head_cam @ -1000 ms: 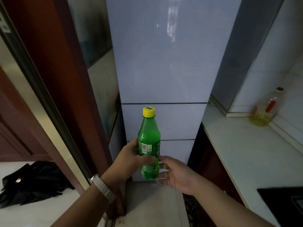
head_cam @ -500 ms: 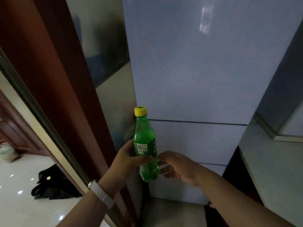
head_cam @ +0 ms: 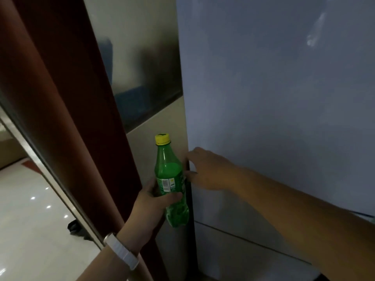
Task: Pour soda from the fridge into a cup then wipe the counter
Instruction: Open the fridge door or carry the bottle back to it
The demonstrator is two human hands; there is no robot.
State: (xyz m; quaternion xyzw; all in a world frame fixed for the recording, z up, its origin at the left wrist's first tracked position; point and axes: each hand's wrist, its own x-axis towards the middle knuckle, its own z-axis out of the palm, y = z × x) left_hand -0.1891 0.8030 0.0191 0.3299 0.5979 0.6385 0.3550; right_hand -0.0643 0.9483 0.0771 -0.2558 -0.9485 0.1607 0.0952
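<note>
**A:** Any room to get past that fridge door point(head_cam: 284, 98)?

**B:** Not much tbh. It's a flat wall from 12 round to 4 o'clock. The right hand point(head_cam: 211, 171) is at its left edge, and I can't tell if the fingers hook round it.

**A:** And leftwards?

**B:** Tight. The soda bottle point(head_cam: 172, 179) in the left hand point(head_cam: 150, 201) plugs the narrow strip in front of the side panel point(head_cam: 158, 122). The red-brown door frame point(head_cam: 71, 118) blocks 10. There's open floor point(head_cam: 30, 220) at 8, past the frame.
</note>
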